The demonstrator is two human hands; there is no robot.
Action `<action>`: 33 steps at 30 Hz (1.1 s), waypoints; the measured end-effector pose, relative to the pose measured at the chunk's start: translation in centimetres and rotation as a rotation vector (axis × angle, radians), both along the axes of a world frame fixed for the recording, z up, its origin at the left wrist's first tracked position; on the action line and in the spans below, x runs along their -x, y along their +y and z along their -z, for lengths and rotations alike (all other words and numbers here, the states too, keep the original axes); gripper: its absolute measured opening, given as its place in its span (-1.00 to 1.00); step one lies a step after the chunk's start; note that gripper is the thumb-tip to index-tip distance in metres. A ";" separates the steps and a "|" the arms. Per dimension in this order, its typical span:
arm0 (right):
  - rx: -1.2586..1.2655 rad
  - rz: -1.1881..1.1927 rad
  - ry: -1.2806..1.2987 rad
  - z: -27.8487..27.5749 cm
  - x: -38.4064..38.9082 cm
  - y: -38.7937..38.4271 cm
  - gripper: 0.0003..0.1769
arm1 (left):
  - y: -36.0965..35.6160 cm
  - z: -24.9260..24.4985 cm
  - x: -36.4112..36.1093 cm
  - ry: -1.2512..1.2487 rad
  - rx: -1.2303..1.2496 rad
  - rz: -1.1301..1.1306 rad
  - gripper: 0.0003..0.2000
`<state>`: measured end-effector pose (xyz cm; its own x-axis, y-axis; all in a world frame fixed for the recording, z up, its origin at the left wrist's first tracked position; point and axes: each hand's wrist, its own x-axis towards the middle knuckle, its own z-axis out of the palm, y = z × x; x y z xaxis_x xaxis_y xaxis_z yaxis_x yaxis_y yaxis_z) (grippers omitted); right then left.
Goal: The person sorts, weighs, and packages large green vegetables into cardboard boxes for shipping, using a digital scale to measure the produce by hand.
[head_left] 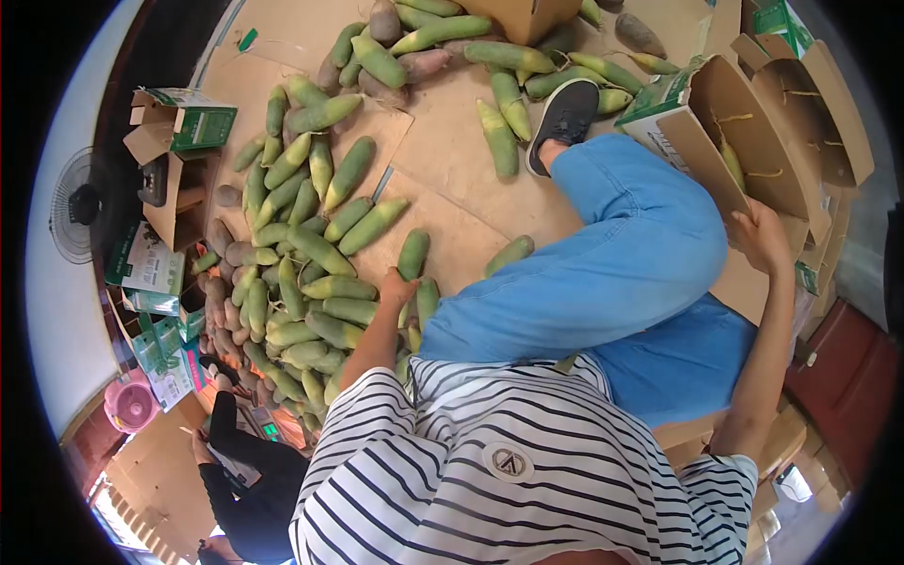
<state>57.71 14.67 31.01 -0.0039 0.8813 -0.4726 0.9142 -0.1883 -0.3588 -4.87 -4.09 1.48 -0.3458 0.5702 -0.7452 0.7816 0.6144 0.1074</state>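
Touching left grip [395, 287] (green vegetable [411, 254])

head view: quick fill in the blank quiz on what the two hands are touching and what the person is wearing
1. The left hand touches a long ____ vegetable at the edge of the pile.
2. The right hand rests on the flap of an open ____ box.
3. The bent leg between the hands wears ____ jeans and a dark shoe.

Missing words: green; cardboard; blue
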 end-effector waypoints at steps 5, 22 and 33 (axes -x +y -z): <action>-0.035 -0.087 -0.093 0.3 -0.5 0.1 -0.68 | -1.0 1.4 0.8 -0.042 0.044 -0.113 -0.27; -0.080 -0.142 -0.112 0.1 -0.7 -0.1 -0.69 | 1.9 -4.3 -2.7 -0.182 0.058 -0.158 -0.24; -0.167 -0.153 -0.175 -0.4 -0.3 -0.8 -0.65 | 13.2 -12.0 -12.1 -0.515 -0.618 0.114 -0.48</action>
